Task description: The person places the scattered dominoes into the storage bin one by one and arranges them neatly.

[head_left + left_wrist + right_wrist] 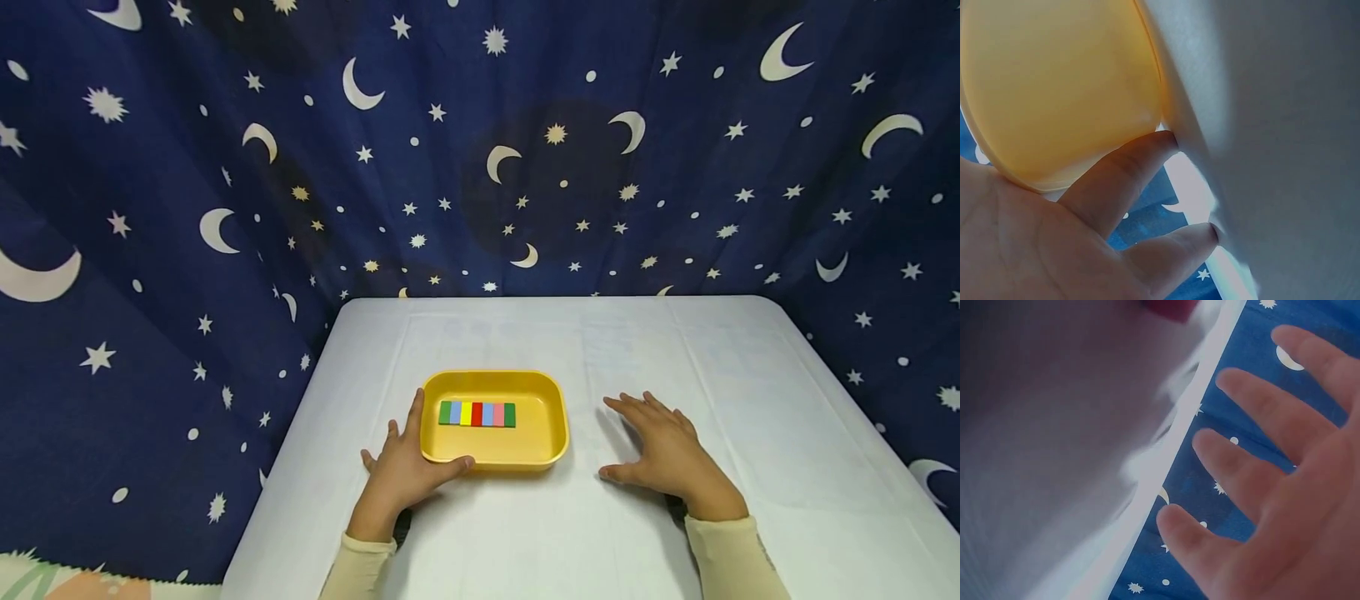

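A yellow plastic tray (536,442) stands on the table in the head view. In it lies a row of several coloured blocks (477,414), side by side: green, blue, yellow, red, blue, pink, green. My left hand (405,471) rests at the tray's near left corner, index finger along the left side and thumb at the front rim. In the left wrist view its other fingers (1125,175) are spread beside the tray wall (1154,75). Right of the tray, apart from it, my right hand (660,454) hovers over the table with fingers spread and holds nothing.
The table (525,542) has a white cover with faint creases. A dark blue curtain (450,167) with moons and stars hangs behind it and along both sides. A small blurred red shape (1172,307) shows at the top of the right wrist view; its kind is unclear.
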`<action>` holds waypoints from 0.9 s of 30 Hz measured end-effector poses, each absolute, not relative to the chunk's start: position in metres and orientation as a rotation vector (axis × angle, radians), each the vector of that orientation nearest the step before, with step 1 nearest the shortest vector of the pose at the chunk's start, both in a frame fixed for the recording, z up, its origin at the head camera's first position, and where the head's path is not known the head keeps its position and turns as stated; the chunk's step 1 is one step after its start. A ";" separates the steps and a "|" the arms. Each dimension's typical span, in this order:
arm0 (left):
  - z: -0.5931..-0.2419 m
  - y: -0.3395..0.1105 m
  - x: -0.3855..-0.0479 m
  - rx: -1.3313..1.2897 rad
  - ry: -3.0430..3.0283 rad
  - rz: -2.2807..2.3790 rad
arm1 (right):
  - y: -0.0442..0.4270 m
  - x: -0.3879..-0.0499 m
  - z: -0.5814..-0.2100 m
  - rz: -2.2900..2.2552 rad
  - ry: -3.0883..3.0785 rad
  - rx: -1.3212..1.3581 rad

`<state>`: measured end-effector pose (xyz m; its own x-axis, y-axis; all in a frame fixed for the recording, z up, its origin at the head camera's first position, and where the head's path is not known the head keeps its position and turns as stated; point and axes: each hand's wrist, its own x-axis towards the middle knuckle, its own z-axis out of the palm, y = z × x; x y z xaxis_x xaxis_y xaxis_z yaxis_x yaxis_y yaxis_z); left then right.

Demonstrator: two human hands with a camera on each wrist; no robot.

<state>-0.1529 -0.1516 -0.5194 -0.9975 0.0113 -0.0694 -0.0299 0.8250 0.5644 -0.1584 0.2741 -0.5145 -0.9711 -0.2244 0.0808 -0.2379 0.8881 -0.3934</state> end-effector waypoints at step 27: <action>-0.521 -0.153 -0.153 -0.005 2.934 0.889 | 0.294 -0.146 -0.496 0.820 -3.227 0.508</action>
